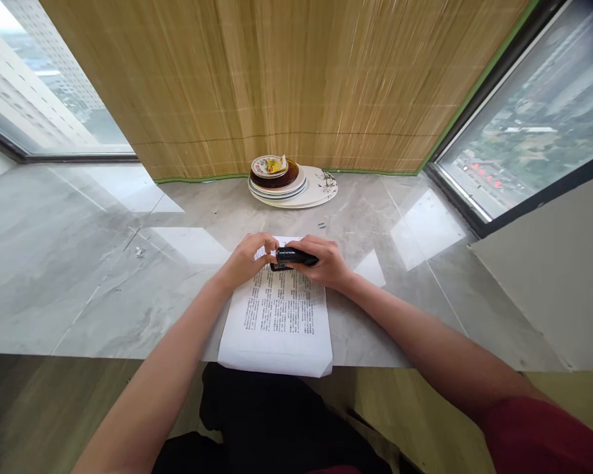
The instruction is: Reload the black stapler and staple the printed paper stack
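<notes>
A black stapler (296,256) is held over printed paper sheets (279,342) on the grey marble ledge. My right hand (325,260) wraps around its right-hand end, thumb below and fingers on top. At the stapler's left end, my left hand (252,258) is closed in a pinch, with thumb and forefinger against its tip. Whether something small sits between those fingertips is hidden. The sheets lie under both hands, and their near edge hangs slightly past the ledge's front edge.
Behind the hands, small staple strips (321,226) lie on the ledge (172,303). Stacked plates (277,191), with a yellow packet (277,165) on top, stand against the bamboo blind (296,85). A crumpled scrap (139,251) lies to the left. Windows flank the blind.
</notes>
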`<action>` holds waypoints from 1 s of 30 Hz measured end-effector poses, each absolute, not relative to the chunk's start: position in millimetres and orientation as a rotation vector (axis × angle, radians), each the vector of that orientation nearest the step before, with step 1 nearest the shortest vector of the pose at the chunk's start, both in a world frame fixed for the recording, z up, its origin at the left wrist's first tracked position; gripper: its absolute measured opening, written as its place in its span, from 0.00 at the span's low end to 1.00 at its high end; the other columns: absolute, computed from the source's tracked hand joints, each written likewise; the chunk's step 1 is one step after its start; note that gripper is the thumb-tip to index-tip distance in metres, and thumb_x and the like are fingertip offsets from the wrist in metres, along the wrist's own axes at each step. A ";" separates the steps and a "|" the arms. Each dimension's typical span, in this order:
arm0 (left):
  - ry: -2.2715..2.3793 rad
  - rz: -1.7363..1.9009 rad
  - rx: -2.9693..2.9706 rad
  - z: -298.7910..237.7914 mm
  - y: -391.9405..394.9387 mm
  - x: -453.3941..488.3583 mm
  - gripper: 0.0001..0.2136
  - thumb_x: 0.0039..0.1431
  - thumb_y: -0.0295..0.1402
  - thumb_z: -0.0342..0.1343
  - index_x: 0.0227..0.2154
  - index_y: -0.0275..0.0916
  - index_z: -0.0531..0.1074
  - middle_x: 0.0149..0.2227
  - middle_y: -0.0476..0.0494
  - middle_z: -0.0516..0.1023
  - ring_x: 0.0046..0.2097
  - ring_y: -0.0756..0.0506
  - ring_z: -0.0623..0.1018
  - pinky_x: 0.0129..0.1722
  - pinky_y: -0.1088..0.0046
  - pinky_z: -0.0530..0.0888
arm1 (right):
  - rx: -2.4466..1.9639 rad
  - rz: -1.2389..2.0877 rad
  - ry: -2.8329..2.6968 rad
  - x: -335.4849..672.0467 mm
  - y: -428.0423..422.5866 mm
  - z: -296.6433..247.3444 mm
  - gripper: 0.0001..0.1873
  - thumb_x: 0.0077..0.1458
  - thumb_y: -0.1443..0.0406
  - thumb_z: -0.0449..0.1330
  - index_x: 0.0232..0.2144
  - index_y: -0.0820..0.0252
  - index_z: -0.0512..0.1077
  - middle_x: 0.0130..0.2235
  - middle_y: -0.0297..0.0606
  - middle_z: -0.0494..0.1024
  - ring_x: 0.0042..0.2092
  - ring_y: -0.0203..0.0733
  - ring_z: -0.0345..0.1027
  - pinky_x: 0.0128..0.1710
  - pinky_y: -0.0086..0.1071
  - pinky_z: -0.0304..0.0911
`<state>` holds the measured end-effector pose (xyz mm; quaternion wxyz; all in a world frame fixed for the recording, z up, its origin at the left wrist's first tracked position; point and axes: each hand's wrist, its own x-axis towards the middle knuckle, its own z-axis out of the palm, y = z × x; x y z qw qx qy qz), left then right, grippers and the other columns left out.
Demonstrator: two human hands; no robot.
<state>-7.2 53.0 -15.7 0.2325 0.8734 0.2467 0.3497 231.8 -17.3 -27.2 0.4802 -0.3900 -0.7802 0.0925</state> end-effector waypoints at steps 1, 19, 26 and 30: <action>0.650 0.973 2.400 -15.0 52.2 -4.0 0.07 0.69 0.33 0.59 0.34 0.41 0.69 0.39 0.46 0.80 0.42 0.46 0.79 0.48 0.64 0.74 | -0.957 0.231 -1.878 229.2 -18.7 -25.3 0.14 0.61 0.62 0.68 0.50 0.55 0.79 0.40 0.40 0.85 0.40 0.43 0.79 0.42 0.36 0.73; 0.264 0.438 2.736 -25.4 32.2 13.3 0.21 0.67 0.42 0.63 0.62 0.54 0.73 0.69 0.45 0.72 0.70 0.35 0.68 0.72 0.50 0.57 | -1.442 0.335 -2.034 329.8 -120.2 17.9 0.14 0.60 0.62 0.70 0.49 0.49 0.81 0.42 0.38 0.86 0.39 0.46 0.82 0.40 0.38 0.77; 0.328 0.408 2.777 -25.7 29.5 13.2 0.19 0.69 0.44 0.60 0.60 0.52 0.74 0.68 0.42 0.72 0.69 0.34 0.69 0.71 0.47 0.55 | -1.349 0.550 -2.019 296.0 -130.9 10.0 0.16 0.61 0.63 0.70 0.51 0.51 0.80 0.40 0.37 0.84 0.38 0.43 0.79 0.40 0.36 0.74; 0.383 0.416 2.803 -24.7 28.7 13.3 0.17 0.70 0.44 0.58 0.57 0.50 0.75 0.66 0.41 0.74 0.67 0.33 0.70 0.70 0.46 0.55 | -1.323 0.606 -2.026 293.8 -132.6 11.4 0.16 0.60 0.64 0.71 0.51 0.52 0.80 0.38 0.35 0.84 0.36 0.41 0.78 0.38 0.34 0.73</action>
